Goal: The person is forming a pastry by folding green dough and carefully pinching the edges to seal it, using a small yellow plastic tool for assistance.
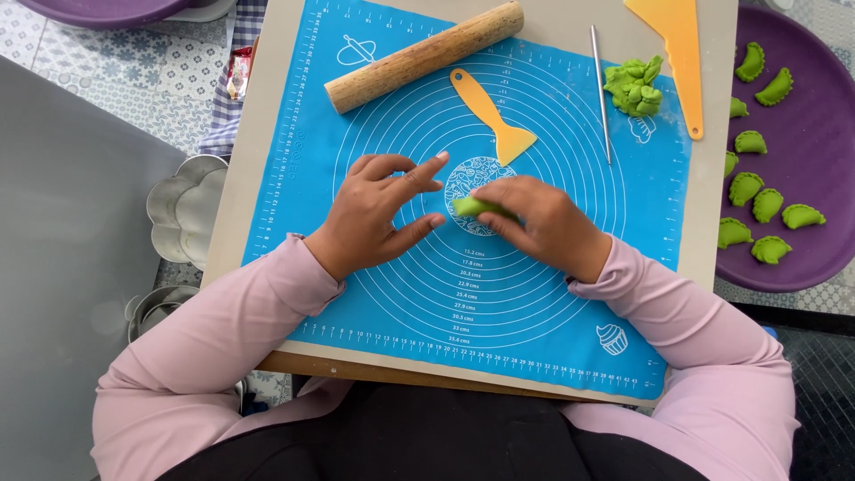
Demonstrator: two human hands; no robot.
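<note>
A small piece of green dough (469,207) lies at the middle of the blue baking mat (552,294). My right hand (541,223) pinches it from the right with its fingertips. Just to the left, my left hand (378,212) hovers with fingers spread, thumb and forefinger pointing toward the dough, and holds nothing. Both arms are in pale pink sleeves.
A wooden rolling pin (424,56), a small orange scraper (492,116), a thin metal rod (601,89), a lump of green dough (634,86) and a larger orange scraper (680,53) lie at the mat's far side. At right, a purple tray (815,151) holds several green dumplings. Metal moulds (183,209) sit at left.
</note>
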